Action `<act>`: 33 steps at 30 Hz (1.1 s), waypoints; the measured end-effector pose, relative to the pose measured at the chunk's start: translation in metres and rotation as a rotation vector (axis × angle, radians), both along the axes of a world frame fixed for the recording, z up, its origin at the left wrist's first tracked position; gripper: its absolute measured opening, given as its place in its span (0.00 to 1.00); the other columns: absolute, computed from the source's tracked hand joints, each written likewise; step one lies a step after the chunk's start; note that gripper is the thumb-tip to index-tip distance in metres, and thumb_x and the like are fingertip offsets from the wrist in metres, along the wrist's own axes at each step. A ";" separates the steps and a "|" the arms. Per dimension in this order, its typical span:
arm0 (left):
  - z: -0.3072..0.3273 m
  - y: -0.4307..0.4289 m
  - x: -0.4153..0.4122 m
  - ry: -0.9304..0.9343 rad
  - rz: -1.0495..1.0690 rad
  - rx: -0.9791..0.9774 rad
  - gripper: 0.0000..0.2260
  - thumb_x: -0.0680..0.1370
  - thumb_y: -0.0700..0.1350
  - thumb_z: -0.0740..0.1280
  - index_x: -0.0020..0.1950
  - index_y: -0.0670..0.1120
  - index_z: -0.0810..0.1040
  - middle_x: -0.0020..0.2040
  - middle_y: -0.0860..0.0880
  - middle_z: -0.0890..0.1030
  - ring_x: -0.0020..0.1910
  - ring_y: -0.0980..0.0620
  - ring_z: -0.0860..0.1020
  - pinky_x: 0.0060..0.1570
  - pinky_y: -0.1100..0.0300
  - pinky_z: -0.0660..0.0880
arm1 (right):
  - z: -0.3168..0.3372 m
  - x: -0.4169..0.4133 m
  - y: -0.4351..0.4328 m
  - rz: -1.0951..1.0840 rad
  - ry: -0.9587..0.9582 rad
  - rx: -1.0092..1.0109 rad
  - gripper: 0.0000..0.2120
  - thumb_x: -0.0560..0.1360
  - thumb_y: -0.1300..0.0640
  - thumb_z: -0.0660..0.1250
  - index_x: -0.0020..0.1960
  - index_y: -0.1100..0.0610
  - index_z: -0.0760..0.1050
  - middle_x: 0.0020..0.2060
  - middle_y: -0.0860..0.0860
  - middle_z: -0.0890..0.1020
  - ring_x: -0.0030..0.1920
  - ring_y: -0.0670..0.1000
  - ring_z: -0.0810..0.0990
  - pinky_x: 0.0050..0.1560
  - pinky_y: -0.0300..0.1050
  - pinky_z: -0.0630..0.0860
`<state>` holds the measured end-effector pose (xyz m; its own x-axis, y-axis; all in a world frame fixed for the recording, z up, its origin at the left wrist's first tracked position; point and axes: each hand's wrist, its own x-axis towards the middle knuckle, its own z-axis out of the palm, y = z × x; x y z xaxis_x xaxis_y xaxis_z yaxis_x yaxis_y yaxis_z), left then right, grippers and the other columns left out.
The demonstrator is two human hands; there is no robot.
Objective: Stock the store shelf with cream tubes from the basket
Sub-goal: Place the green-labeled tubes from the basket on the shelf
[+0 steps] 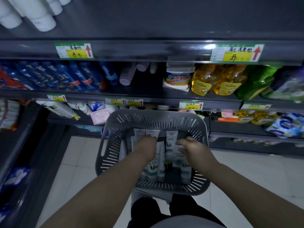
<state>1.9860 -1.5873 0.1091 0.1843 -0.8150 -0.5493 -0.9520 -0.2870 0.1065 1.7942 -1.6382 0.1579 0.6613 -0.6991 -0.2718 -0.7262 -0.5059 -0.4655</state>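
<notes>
Shelves (148, 51) of dark metal with yellow tags stand over pale floor tiles (79, 162). Grey slotted basket (107, 145) holds white tubes (153, 168) printed with green leaves. Left hand (145, 145) curls down among them near the far edge; I cannot tell whether it grips one. Right hand (192, 148) pinches one tube (178, 148) near the right edge.

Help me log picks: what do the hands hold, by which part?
Right hand pinches a cream tube by its far end; left hand: fingers hidden among tubes, unclear.
</notes>
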 end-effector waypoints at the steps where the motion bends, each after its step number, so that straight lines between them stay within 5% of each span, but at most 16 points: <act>1: 0.004 0.002 0.005 0.049 0.046 0.003 0.15 0.78 0.38 0.63 0.65 0.40 0.73 0.62 0.41 0.75 0.62 0.44 0.73 0.57 0.56 0.72 | 0.002 0.004 0.000 -0.007 0.004 -0.021 0.12 0.79 0.59 0.62 0.62 0.52 0.75 0.56 0.54 0.77 0.55 0.57 0.79 0.48 0.48 0.75; 5: 0.033 0.021 0.035 0.206 0.119 -0.019 0.15 0.77 0.41 0.66 0.63 0.40 0.74 0.62 0.41 0.77 0.60 0.44 0.76 0.54 0.57 0.73 | 0.018 0.024 0.007 -0.044 0.018 -0.055 0.15 0.79 0.59 0.61 0.64 0.49 0.72 0.59 0.51 0.78 0.57 0.54 0.79 0.50 0.48 0.75; 13: 0.114 0.043 0.104 0.331 0.060 -0.419 0.09 0.79 0.41 0.64 0.58 0.43 0.79 0.54 0.43 0.80 0.52 0.45 0.78 0.48 0.54 0.76 | 0.064 0.084 0.050 -0.147 -0.013 -0.297 0.11 0.78 0.58 0.61 0.59 0.50 0.73 0.53 0.52 0.77 0.55 0.59 0.78 0.46 0.49 0.74; 18: 0.168 0.058 0.139 0.277 -0.039 -0.673 0.09 0.80 0.44 0.63 0.59 0.47 0.78 0.55 0.45 0.79 0.55 0.44 0.76 0.52 0.52 0.73 | 0.102 0.117 0.078 -0.252 -0.006 -0.421 0.11 0.79 0.57 0.61 0.60 0.51 0.73 0.54 0.52 0.78 0.57 0.59 0.77 0.48 0.51 0.72; 28: 0.297 0.052 0.162 0.255 -0.035 -0.891 0.07 0.76 0.42 0.65 0.49 0.52 0.80 0.47 0.49 0.82 0.47 0.47 0.79 0.45 0.56 0.76 | 0.216 0.146 0.085 -0.351 -0.119 -0.722 0.11 0.78 0.58 0.61 0.59 0.52 0.73 0.54 0.52 0.77 0.57 0.57 0.74 0.46 0.50 0.71; 33: 0.360 0.024 0.167 0.209 -0.008 -1.030 0.08 0.75 0.43 0.65 0.51 0.50 0.82 0.51 0.50 0.83 0.52 0.48 0.78 0.52 0.53 0.77 | 0.269 0.160 0.060 -0.350 -0.194 -0.836 0.11 0.78 0.59 0.61 0.60 0.52 0.72 0.53 0.52 0.76 0.56 0.57 0.73 0.46 0.49 0.67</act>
